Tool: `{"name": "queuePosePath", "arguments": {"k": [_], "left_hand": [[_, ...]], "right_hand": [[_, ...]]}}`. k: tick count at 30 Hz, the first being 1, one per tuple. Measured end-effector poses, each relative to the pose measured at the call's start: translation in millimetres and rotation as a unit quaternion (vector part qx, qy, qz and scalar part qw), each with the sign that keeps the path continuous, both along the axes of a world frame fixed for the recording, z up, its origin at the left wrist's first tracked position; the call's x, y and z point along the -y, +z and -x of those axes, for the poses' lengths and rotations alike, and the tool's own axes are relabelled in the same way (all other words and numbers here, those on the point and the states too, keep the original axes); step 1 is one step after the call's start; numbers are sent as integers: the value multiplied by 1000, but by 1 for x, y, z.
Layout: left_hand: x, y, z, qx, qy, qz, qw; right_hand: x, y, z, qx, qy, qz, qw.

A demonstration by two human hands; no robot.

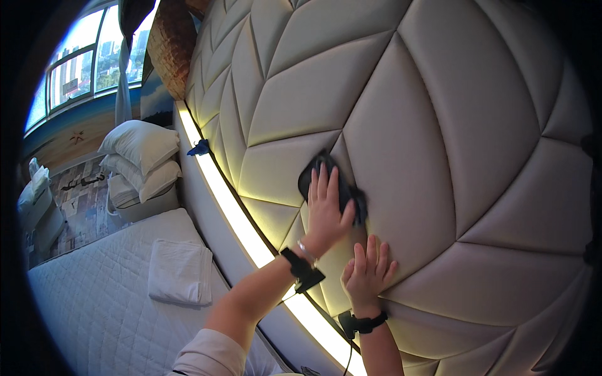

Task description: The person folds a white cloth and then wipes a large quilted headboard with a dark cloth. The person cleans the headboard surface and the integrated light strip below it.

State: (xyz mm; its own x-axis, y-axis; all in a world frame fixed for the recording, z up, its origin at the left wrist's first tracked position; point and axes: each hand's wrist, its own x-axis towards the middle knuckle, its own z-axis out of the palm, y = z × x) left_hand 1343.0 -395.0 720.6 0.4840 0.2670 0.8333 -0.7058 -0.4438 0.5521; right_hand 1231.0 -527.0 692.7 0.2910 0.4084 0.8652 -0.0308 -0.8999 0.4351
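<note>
A dark cloth (314, 170) lies against the padded wall panel (400, 155), pinned under my left hand (326, 207). The fingers of that hand are spread flat over the cloth, and its loose end sticks out past the thumb. Lower and to the right, my right hand (369, 277) rests with bare fingertips on the same upholstered panel. It holds nothing, and its fingers are apart. Black straps with small devices (303, 271) circle both wrists.
A lit strip (235, 216) runs along a ledge below the panel, with a blue cloth (199, 147) on it. Beside it is a bed with a quilted white cover (103, 291) and folded white linen (181, 271). Pillows (141, 145) are stacked beyond, near a window (75, 61).
</note>
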Motion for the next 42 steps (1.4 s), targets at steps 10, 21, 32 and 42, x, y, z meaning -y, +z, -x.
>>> {"name": "queuePosePath", "arguments": {"k": [10, 21, 32, 42], "left_hand": [[28, -91, 66, -116, -65, -21, 991], [5, -49, 21, -72, -20, 44, 996], [12, -138, 21, -188, -57, 118, 973], [-50, -181, -92, -251, 109, 86, 958]], "right_hand": [[-2, 1, 2, -3, 4, 6, 1000], [-3, 2, 3, -17, -24, 43, 999], [-42, -11, -21, -140, 0, 17, 990], [-67, -30, -60, -130, -44, 126, 982]]}}
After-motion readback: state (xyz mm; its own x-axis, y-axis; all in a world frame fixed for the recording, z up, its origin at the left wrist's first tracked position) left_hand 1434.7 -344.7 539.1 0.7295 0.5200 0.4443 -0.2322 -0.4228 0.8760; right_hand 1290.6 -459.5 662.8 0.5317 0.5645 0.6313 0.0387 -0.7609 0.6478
